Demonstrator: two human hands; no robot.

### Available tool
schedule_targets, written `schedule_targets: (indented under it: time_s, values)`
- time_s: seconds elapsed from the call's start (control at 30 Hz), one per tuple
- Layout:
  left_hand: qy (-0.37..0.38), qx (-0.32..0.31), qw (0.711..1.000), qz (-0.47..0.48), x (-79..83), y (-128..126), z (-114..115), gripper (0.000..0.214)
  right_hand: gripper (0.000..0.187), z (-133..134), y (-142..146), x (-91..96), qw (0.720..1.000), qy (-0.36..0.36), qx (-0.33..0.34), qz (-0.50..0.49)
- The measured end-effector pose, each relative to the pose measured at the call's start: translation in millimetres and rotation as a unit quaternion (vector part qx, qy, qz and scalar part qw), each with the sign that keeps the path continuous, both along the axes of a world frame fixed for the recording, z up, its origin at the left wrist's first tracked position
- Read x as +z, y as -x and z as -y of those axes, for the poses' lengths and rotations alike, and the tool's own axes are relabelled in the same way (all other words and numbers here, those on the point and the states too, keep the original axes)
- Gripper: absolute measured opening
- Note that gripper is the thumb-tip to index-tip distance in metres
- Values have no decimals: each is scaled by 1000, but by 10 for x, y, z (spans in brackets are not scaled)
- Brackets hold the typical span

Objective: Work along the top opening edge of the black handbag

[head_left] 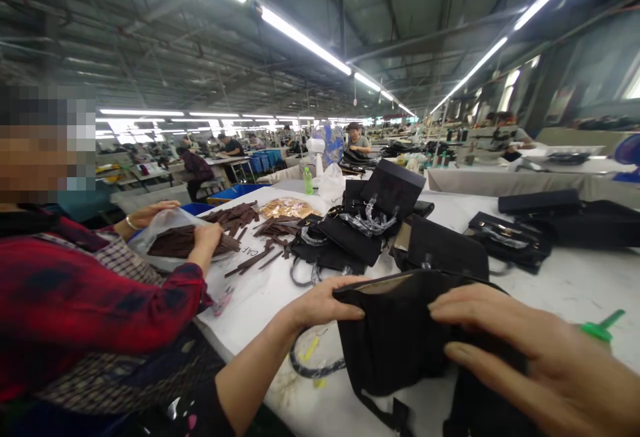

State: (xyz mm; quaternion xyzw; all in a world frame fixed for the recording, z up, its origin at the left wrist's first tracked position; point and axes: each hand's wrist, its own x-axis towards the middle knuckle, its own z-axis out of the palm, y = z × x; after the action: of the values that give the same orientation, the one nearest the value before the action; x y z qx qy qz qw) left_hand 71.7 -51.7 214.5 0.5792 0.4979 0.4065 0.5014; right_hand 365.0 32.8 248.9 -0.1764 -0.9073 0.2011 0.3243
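A black bag is held up in front of me above the white table, its light lining showing along the top edge. My left hand pinches its upper left corner, thumb in front and fingers behind. On the right side, my right hand grips the bag's dark fabric, with thumb and fingers curved against it. A dark handle in clear plastic wrap loops out on the table below my left hand. Just behind the held bag lies another black bag.
More black bags with wrapped handles are heaped mid-table, and others lie at right. On the left a co-worker in a red checked sleeve handles a plastic bag of brown strips. A green bottle and a green-capped container stand on the table.
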Motion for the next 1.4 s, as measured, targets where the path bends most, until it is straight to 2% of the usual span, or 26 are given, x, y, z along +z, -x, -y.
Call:
schedule_targets:
  time_s: [0.1,0.23,0.33,0.5,0.67,0.77,1.0,1.1,1.23,1.4]
  values:
    - [-32,31,999,-16,-60,23,-50,62,20,-102,335,179,991,-43,81,95]
    - [-104,20,993,-60,-35,-46,-11,42,9,-139,673,220,981,-89,81,149]
    - [-124,23,989,-72,2,-117,33,39,5,-150,786,174,973,-130,77,172]
    - [-63,81,993,-50,-5,-189,75,41,22,-190,821,95,975,-141,70,156]
    - [-35,151,988,-26,-56,-259,73,32,25,-230,856,90,983,-105,11,147]
    - [-33,147,989,0,-59,-305,73,34,25,-241,886,100,981,-104,-14,160]
    - [-33,147,987,61,-61,-329,76,31,25,-240,891,116,976,-114,-27,185]
    - [-45,159,986,29,-94,-316,64,31,24,-222,917,122,973,-120,-36,195]
    - [-84,216,972,-43,-117,-356,42,25,22,-207,956,113,970,-121,-43,206]
    - [-117,273,950,-95,-114,-433,34,22,21,-369,777,108,970,-97,-60,216]
